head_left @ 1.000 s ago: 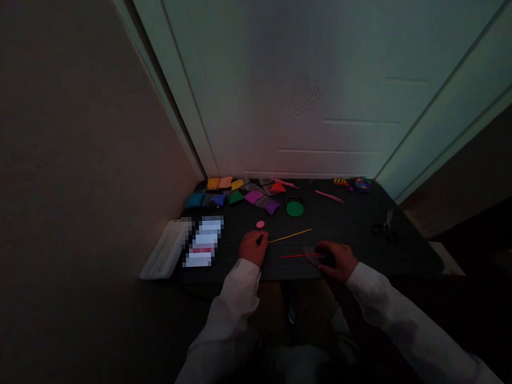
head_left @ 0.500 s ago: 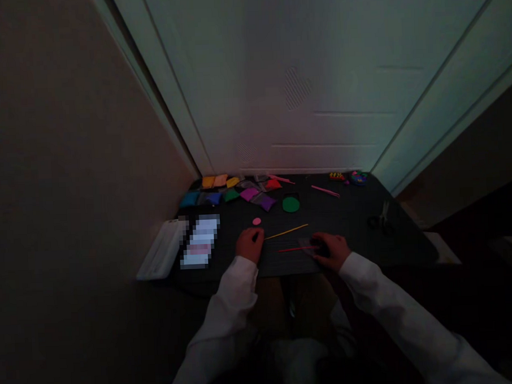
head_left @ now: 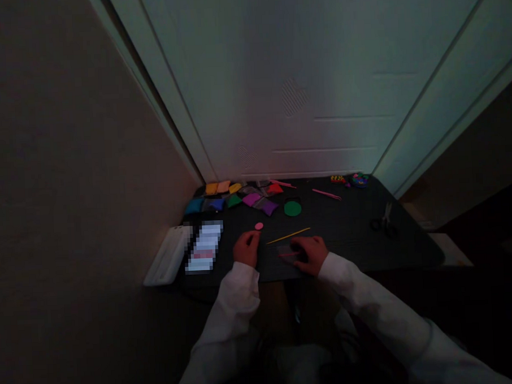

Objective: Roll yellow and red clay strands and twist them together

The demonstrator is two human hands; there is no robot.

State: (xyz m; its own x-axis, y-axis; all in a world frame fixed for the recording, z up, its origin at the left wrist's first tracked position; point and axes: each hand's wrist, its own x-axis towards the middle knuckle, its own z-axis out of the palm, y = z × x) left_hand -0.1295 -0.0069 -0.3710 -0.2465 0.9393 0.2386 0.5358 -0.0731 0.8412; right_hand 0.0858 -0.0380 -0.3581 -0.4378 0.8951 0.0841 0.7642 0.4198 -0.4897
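Observation:
My right hand (head_left: pixel 312 254) grips a small clear plastic sheet (head_left: pixel 288 259), which lies over a thin red strand (head_left: pixel 287 254) on the dark table. Part of the strand is hidden beneath my fingers. My left hand (head_left: pixel 246 249) rests on the table with its fingers curled together; what they hold, if anything, is hidden. Between the hands, slightly farther away, a thin yellow strand (head_left: pixel 288 236) lies slanted, touching neither hand. Just beyond my left fingers is a flat pink disc (head_left: pixel 258 226). Farther back sits a green round piece (head_left: pixel 293 208).
Several coloured packets (head_left: pixel 252 200) lie along the back left. A lit phone (head_left: pixel 205 246) and a white case (head_left: pixel 169 256) are at the left edge. Pink tweezers (head_left: pixel 326 194), colourful small pieces (head_left: pixel 359 180) and black scissors (head_left: pixel 384 223) lie to the right. A white door (head_left: pixel 311 99) stands behind.
My right hand has slid left with the clear sheet, covering more of the red strand. My left hand has shifted slightly, and the yellow strand's near end now shows apart from it.

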